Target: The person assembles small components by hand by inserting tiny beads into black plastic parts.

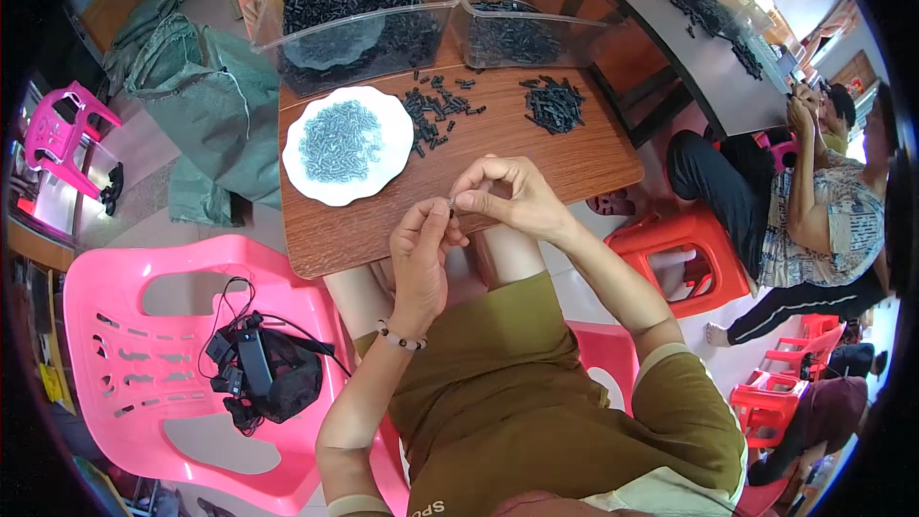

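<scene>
My left hand (419,247) and my right hand (512,195) meet fingertip to fingertip just over the near edge of the brown wooden table (325,239). A small black piece (452,213) shows at the left fingertips, which are pinched on it. The right thumb and forefinger are also pinched, on something too small to make out. Beyond them lie loose short black tubes (442,107). A white scalloped plate (297,168) to the left bears many small clear pieces (343,141). At the right, slim black pieces (553,105) lie in a heap.
Two clear plastic bins (356,31) (584,50) with black parts stand at the far table edge. A pink chair (91,364) at left bears black cables and a bag (287,388). Green sacks (196,86) stand far left. A seated person (814,220) works at a dark table (708,86) on the right.
</scene>
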A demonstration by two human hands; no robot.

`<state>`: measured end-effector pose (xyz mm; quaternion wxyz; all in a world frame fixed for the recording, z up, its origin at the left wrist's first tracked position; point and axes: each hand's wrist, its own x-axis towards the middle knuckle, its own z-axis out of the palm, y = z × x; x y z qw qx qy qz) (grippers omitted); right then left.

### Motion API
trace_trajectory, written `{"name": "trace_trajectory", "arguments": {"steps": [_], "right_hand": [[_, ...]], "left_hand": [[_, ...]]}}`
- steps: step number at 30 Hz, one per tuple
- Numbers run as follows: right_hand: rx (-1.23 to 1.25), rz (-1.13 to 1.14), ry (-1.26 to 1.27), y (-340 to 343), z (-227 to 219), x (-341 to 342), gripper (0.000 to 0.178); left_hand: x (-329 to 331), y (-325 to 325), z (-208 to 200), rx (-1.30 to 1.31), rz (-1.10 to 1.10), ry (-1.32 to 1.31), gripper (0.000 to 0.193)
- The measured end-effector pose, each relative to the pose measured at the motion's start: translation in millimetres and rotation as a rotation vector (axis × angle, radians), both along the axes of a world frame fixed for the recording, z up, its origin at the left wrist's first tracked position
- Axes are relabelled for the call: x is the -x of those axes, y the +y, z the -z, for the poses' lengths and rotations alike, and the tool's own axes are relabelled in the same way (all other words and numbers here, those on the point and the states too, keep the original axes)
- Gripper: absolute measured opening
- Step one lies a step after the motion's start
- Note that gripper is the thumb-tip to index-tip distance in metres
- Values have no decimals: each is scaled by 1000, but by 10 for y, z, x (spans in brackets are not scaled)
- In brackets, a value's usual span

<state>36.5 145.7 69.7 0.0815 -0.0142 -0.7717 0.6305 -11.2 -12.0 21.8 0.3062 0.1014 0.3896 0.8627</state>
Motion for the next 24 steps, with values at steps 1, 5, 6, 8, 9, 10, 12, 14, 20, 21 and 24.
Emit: {"name": "trace_trajectory", "arguments": {"steps": [1, 5, 6, 8, 9, 10, 12, 14, 20, 21, 24], "right_hand": [[0, 1, 0, 8, -1, 4, 13], [-213, 34, 61, 12, -4, 7, 14], [-231, 44, 42, 5, -5, 6, 13], [-287, 47, 70, -26, -27, 4, 11], [-343, 48, 98, -37, -33, 5, 10], [-342, 49, 97, -35, -30, 6, 10], [-459, 28, 187, -25, -26, 13, 8], [-467, 8, 198, -8, -24, 20, 7], [-451, -63, 160, 24, -45, 56, 6], [-377, -88, 104, 36, -42, 62, 6], [-193, -103, -4, 66, -16, 79, 7]], "left_hand": [[-7, 0, 0, 7, 3, 3, 17], [-18, 10, 46, 12, 5, 35, 17], [-17, 9, 47, 33, 0, 42, 17], [-11, 8, 63, 54, -3, 47, 16], [0, 8, 81, 34, 10, 13, 16], [3, 11, 91, 15, 25, -22, 16], [-1, 12, 87, 12, 42, -59, 15], [-2, 12, 79, 9, 58, -95, 15], [28, 7, 69, -47, 129, -249, 17], [32, 3, 66, -52, 159, -227, 18], [43, -5, -6, -77, 225, -233, 19]]}}
